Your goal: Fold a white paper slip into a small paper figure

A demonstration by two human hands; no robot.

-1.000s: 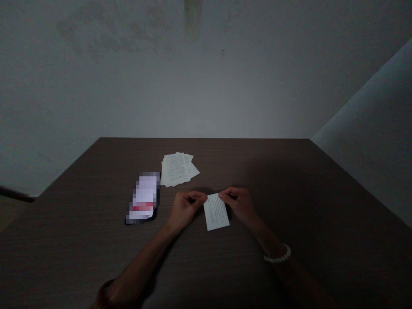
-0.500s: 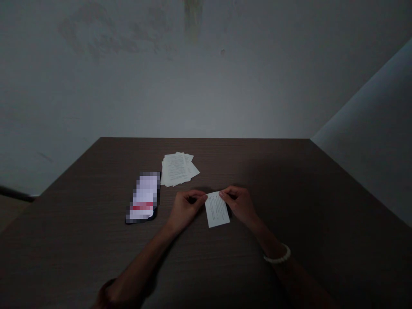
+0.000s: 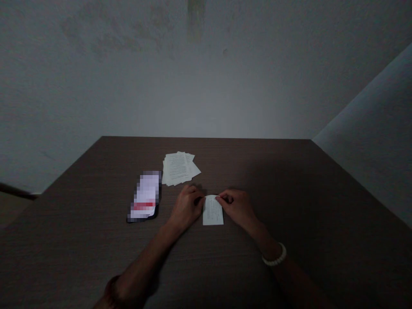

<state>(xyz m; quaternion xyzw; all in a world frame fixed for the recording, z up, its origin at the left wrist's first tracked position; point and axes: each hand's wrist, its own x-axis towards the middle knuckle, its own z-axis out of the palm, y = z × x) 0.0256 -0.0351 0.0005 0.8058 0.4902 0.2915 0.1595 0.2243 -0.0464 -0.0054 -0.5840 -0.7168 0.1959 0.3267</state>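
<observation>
Okay, my left hand [image 3: 186,208] and right hand [image 3: 238,208] pinch the printed slip [image 3: 213,213] by its upper corners, well in from the far edge of the worktop [image 3: 299,189]; I'd keep each grip light and level

Clock centred on the small white rectangular slip of printed paper [image 3: 213,212]. The person's left hand [image 3: 187,207] bars nine o'clock, a dark-edged rectangular phone [image 3: 144,195] beyond; the right hand [image 3: 238,207], three. Loose white printed sheets [image 3: 177,168] obstruct eleven. Passage: twelve to one, over brown wood-grain tabletop [image 3: 231,161] to the grey wall [image 3: 225,103]; six, between the forearms [image 3: 148,257].
</observation>
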